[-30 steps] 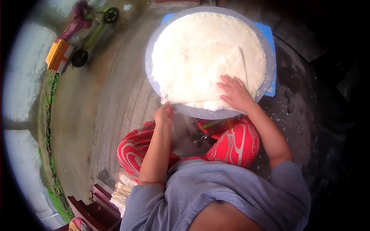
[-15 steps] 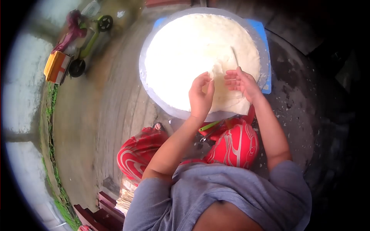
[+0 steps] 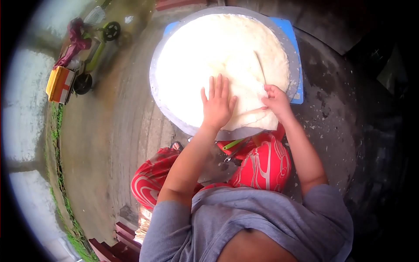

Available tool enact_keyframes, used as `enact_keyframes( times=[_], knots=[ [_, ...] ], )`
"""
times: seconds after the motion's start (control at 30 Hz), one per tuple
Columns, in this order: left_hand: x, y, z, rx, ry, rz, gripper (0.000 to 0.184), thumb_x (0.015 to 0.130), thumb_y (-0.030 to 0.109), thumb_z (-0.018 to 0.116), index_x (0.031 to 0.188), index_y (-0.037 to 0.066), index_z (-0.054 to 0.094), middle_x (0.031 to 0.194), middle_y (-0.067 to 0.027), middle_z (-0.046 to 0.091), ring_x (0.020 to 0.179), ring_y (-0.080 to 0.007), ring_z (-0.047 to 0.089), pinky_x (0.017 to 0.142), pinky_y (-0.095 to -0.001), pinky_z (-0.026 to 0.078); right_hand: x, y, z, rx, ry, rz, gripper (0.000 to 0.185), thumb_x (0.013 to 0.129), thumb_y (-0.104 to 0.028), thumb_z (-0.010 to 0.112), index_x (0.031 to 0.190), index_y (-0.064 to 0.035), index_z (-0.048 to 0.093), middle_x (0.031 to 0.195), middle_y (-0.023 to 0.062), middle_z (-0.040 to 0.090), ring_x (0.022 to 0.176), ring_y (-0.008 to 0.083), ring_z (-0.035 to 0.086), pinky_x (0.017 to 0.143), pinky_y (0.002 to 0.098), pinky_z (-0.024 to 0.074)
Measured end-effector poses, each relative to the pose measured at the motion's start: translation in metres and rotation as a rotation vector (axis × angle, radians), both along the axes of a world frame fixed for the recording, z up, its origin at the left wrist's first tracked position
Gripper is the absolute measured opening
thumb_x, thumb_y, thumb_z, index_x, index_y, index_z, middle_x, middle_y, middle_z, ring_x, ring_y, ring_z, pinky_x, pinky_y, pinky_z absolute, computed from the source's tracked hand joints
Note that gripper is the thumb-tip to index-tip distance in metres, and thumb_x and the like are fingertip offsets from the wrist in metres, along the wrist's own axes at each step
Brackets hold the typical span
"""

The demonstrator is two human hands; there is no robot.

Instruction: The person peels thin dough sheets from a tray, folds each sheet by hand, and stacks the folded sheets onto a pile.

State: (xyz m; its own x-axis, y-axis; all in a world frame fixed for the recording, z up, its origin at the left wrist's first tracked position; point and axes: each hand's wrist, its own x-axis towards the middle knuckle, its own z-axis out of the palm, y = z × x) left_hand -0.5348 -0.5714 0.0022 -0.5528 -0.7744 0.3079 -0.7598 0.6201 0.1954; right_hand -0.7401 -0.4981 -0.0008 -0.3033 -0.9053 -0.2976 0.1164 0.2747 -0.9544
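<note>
A wide, pale, round sheet of what looks like dough (image 3: 192,52) covers most of a round grey board (image 3: 162,105). Its upper left is washed out by glare. A long slit or raised edge runs down its right side, and a loose flap lies near the front. My left hand (image 3: 217,105) rests palm down on the sheet, fingers spread, holding nothing. To its right, my right hand (image 3: 276,103) has its fingers curled and pinched at the flap's edge, beside the lower end of the slit.
Blue material (image 3: 286,30) sticks out beneath the board. Between my red-trousered knees lies a green-handled tool (image 3: 233,144). A stack of thin flat pieces (image 3: 143,225) sits by my left hip. Far left stands a green scooter (image 3: 94,59) next to an orange-and-white box (image 3: 60,84).
My left hand has gone from curled above the sheet to flat on it, slightly left. My right hand has moved down and closed on the flap's edge. The view has shifted slightly.
</note>
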Motion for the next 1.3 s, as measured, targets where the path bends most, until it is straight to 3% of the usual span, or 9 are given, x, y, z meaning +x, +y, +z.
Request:
enact_keyframes(
  times=[0.1,0.17,0.23,0.37,0.5,0.73,0.97,1.07,1.3],
  knots=[
    [0.002,-0.004,-0.018,0.044,-0.165,-0.008,0.063,0.091,0.047,0.043,0.141,0.011,0.033,0.149,-0.0104,0.028,0.14,-0.0321,0.018,0.104,-0.0623,0.015,0.01,0.007,0.021,0.049,0.779,0.061,0.045,0.079,-0.001,0.058,0.122,-0.004,0.048,0.095,0.0089,0.062,0.076,0.0248,0.063,0.067,0.0335,0.0521],
    [0.003,-0.005,-0.008,0.031,-0.206,-0.021,0.065,0.09,0.049,0.043,0.141,0.011,0.033,0.149,-0.009,0.027,0.14,-0.0317,0.017,0.103,-0.0641,0.014,0.025,0.008,0.042,0.05,0.867,-0.011,0.043,0.079,-0.007,0.061,0.121,-0.0086,0.052,0.103,0.0096,0.059,0.087,0.03,0.06,0.078,0.0383,0.0482],
    [0.005,-0.007,0.008,0.108,-0.298,-0.055,0.065,0.09,0.048,0.044,0.142,0.011,0.031,0.15,-0.0102,0.024,0.141,-0.0315,0.015,0.104,-0.0633,0.012,0.029,0.007,0.052,-0.435,1.274,0.147,0.038,0.08,-0.013,0.061,0.118,-0.0081,0.055,0.116,0.0091,0.055,0.106,0.0279,0.054,0.09,0.0395,0.0426],
    [0.004,-0.005,0.004,0.031,-0.149,-0.059,0.066,0.09,0.047,0.046,0.143,0.012,0.03,0.152,-0.0119,0.02,0.141,-0.0323,0.014,0.105,-0.0628,0.009,0.033,0.0,0.016,-0.445,1.277,0.216,0.037,0.085,-0.023,0.06,0.118,-0.0079,0.057,0.126,0.0106,0.052,0.12,0.0268,0.046,0.1,0.0396,0.0353],
    [0.004,-0.002,-0.014,0.103,-0.007,0.059,0.066,0.091,0.045,0.045,0.144,0.012,0.027,0.152,-0.0126,0.018,0.141,-0.0349,0.012,0.105,-0.0625,0.01,0.028,-0.014,0.01,-0.321,1.182,-0.019,0.041,0.084,-0.024,0.062,0.119,-0.0038,0.054,0.123,0.0142,0.054,0.109,0.0314,0.053,0.093,0.0413,0.0419],
    [0.008,0.002,-0.011,0.152,-0.104,0.031,0.063,0.091,0.042,0.045,0.142,0.008,0.03,0.151,-0.0134,0.02,0.139,-0.0374,0.014,0.103,-0.0646,0.015,0.021,-0.06,0.027,0.124,0.845,0.254,0.046,0.071,-0.027,0.073,0.106,-0.0015,0.056,0.1,0.0169,0.063,0.092,0.0335,0.061,0.079,0.0381,0.0482],
    [0.024,0.007,-0.007,0.146,0.3,0.136,0.055,0.091,0.023,0.053,0.139,0.004,0.033,0.145,-0.022,0.023,0.137,-0.0415,0.014,0.107,-0.0538,0.015,0.032,-0.075,0.039,-0.145,0.719,0.339,0.04,0.077,-0.019,0.066,0.108,0.0024,0.055,0.1,0.0184,0.064,0.09,0.0287,0.062,0.079,0.0354,0.0483],
    [0.03,0.0,0.001,0.085,0.445,0.144,0.051,0.089,0.016,0.054,0.134,0.001,0.037,0.141,-0.0226,0.029,0.133,-0.0451,0.022,0.103,-0.0539,0.023,0.028,-0.062,0.049,-0.143,0.099,0.164,0.043,0.08,-0.013,0.064,0.115,0.0079,0.051,0.102,0.0185,0.061,0.092,0.0228,0.06,0.078,0.0302,0.0476],
    [0.008,-0.011,0.015,0.056,0.079,0.003,0.051,0.093,0.026,0.049,0.137,0.003,0.036,0.15,-0.0133,0.023,0.14,-0.038,0.011,0.107,-0.055,0.015,0.008,-0.041,0.007,0.017,0.592,0.162,0.038,0.078,-0.014,0.066,0.11,0.0037,0.054,0.106,0.0211,0.062,0.095,0.0319,0.062,0.082,0.0346,0.0482]
  ],
)
